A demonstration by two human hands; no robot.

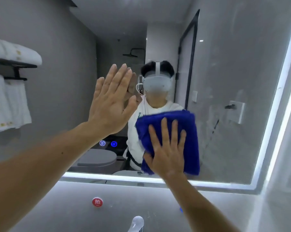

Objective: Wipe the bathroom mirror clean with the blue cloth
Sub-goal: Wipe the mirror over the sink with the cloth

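Two grips meet the glass, and neither is closed on anything. The right grip [168, 148] lies spread, fingers straight and apart, palm pressing the cloth [191, 134] flat against the mirror [233, 64]. It pins the cloth by pressure alone, with no pinch or curl. The left grip [111, 99] sits at 10 o'clock from the cloth. Its palm is flat to the glass and its fingers are straight and close together, meeting their own reflection. It holds nothing and seems only to brace.

The folded blue cloth sits low on the mirror, toward 5 o'clock from the glass's middle, just above the lit bottom edge [158, 179].

At 3 o'clock from the cloth the glass shows faint streaks [213, 124] and a haze running up toward 1 o'clock. The stretch at 9 o'clock looks clearer, with white towels [10, 101] showing sharply beside it.

My reading is that the wipe is under way but not finished. The right half and upper corner look due for passes, and the spot under the bare left palm will likely need one too. How much of the left side has been cleaned cannot be told.

Below, at 6 o'clock, are a tap [137, 223] and a red sticker [97, 202].
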